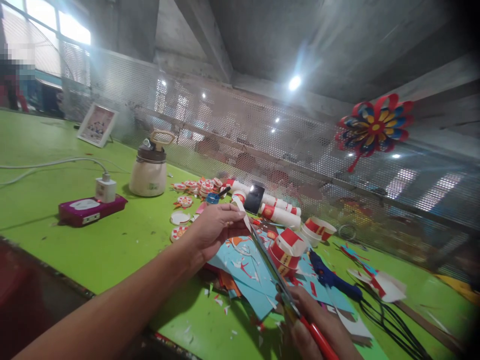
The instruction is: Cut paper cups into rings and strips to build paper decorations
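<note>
My left hand (pixel 217 227) pinches a small white piece of paper (pixel 244 209) between thumb and fingers, over the middle of the green table. From the lower right, my right hand (pixel 307 320) is wrapped round the red handle of a pair of scissors (pixel 279 280). The scissors' long blades point up and left, their tip close to the white paper and my left fingertips. Below both hands lie light blue paper sheets (pixel 251 280) strewn with white and red scraps. Just right of the blades stand red and white paper cups (pixel 288 250).
On the green table (pixel 150 260) are a purple power strip (pixel 92 210), a cream pot (pixel 148 172), a picture frame (pixel 97 125), paper rolls (pixel 279 215), a black phone (pixel 254 198) and a blue glue gun (pixel 332 277) with black cable. A mesh partition (pixel 232 130) runs behind.
</note>
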The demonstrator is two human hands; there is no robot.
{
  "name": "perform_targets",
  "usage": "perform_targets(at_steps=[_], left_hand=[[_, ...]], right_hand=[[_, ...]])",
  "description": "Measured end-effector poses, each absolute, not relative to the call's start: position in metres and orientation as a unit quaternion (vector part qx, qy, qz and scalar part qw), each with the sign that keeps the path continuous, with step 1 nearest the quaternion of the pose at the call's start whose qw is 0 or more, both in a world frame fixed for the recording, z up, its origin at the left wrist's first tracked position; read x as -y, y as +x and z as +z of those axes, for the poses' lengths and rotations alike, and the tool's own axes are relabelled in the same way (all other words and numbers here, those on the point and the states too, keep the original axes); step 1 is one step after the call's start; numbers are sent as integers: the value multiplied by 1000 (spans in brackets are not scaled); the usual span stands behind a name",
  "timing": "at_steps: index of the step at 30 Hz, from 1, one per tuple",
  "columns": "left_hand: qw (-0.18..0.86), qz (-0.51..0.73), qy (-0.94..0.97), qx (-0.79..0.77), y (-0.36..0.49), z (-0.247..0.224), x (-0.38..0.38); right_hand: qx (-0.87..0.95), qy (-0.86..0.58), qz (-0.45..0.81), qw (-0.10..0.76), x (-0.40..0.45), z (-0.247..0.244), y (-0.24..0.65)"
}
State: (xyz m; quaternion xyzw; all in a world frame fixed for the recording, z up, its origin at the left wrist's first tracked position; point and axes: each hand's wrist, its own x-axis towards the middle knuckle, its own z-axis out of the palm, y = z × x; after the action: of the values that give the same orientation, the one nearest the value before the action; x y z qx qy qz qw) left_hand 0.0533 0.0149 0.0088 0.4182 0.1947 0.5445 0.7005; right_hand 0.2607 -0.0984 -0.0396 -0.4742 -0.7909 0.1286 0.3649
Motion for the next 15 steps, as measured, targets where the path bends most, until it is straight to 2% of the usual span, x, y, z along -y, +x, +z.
perform_targets(at_steps=[15], left_hand=[[691,554,420,-197,57,8,-13]], right_hand=[[788,-500,126,336,97,-47,264]])
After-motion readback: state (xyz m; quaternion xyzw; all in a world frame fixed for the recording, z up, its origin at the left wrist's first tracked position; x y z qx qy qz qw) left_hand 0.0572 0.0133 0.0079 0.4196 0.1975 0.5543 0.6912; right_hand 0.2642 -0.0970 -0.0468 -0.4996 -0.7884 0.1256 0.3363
